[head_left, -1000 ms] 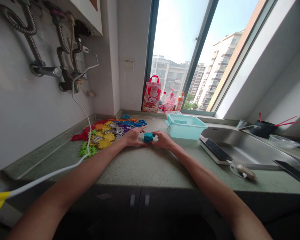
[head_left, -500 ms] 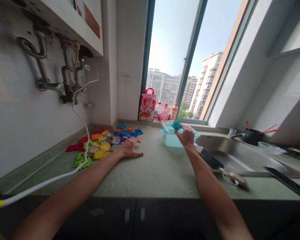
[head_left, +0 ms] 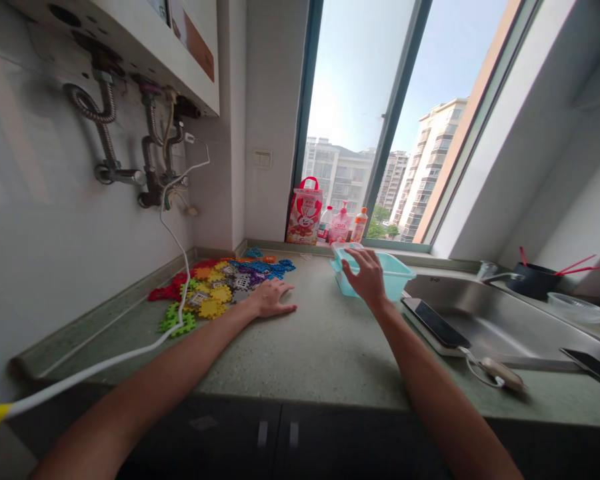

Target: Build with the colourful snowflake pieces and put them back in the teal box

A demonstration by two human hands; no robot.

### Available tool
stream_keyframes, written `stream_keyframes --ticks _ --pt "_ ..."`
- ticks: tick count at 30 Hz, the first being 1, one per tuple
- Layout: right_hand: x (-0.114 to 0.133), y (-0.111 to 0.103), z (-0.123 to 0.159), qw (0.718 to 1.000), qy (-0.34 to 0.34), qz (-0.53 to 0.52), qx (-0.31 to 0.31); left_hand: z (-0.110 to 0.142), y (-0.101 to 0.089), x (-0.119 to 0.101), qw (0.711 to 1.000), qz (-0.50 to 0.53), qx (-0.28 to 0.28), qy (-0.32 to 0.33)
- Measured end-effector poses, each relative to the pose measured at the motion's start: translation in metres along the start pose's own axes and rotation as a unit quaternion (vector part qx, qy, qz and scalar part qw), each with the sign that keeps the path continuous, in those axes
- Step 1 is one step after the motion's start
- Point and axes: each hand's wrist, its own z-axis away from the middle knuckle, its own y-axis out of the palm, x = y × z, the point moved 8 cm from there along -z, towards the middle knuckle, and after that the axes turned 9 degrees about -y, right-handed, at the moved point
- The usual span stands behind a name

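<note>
Over the near left side of a light-blue plastic box [head_left: 397, 283], my right hand [head_left: 367, 275] is raised with its fingers apart and nothing in them. The hand covers part of the box and its contents cannot be seen. My left hand [head_left: 273, 298] rests low over the counter, open, its fingers spread. It lies beside a spread of gear-shaped plastic building pieces [head_left: 214, 308] sorted roughly by colour. Blue pieces [head_left: 280, 269] are at the far right of the spread, red pieces [head_left: 166, 291] at the left, and green pieces [head_left: 177, 320] in front.
A white cable [head_left: 150, 348] crosses the counter's left part, over the pieces. To the right are a phone [head_left: 435, 321], a small beige device [head_left: 503, 373] and a steel sink [head_left: 485, 320]. Bottles [head_left: 341, 225] and a red-pink bag [head_left: 306, 217] stand at the window.
My right hand has let go of the stack of blue-green gear pieces, which is out of sight now. Its fingers have opened over the box. The view has shifted slightly left.
</note>
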Motion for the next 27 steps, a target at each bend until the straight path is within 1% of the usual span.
stream_keyframes --ticks 2,4,6,8,10,12,13,14,17,19,21,27 --pt "0.027 0.028 0.005 0.995 -0.033 -0.060 0.078 0.001 -0.001 0.000 1.000 -0.017 -0.005 -0.008" --pt "0.046 0.063 0.017 0.979 -0.024 -0.090 0.181 0.002 -0.004 0.000 0.999 -0.030 -0.022 -0.013" --pt "0.058 0.092 0.032 0.959 -0.010 -0.087 0.269 0.001 -0.012 0.003 0.998 -0.040 -0.047 -0.020" --pt "0.067 0.112 0.043 0.943 -0.010 -0.085 0.322 -0.004 -0.024 0.014 0.995 -0.044 -0.078 -0.035" --pt "0.071 0.121 0.049 0.935 -0.014 -0.097 0.341 -0.016 -0.039 0.035 0.991 -0.047 -0.105 -0.064" --pt "0.071 0.125 0.050 0.933 -0.007 -0.111 0.341 -0.034 -0.054 0.064 0.987 -0.065 -0.104 -0.106" --pt "0.070 0.125 0.050 0.933 -0.002 -0.116 0.339 -0.045 -0.061 0.082 0.981 -0.091 -0.092 -0.142" --pt "0.069 0.125 0.050 0.934 0.002 -0.121 0.337 -0.056 -0.064 0.099 0.974 -0.130 -0.061 -0.176" --pt "0.067 0.126 0.048 0.931 0.008 -0.132 0.340 -0.086 -0.077 0.133 0.966 -0.159 -0.020 -0.201" --pt "0.065 0.128 0.049 0.927 0.012 -0.139 0.349 -0.100 -0.080 0.149 0.962 -0.170 0.005 -0.214" --pt "0.063 0.131 0.048 0.924 0.013 -0.147 0.352 -0.109 -0.078 0.161 0.957 -0.184 0.029 -0.221" --pt "0.058 0.136 0.047 0.921 -0.001 -0.164 0.353 -0.119 -0.068 0.192 0.943 -0.235 0.054 -0.230"
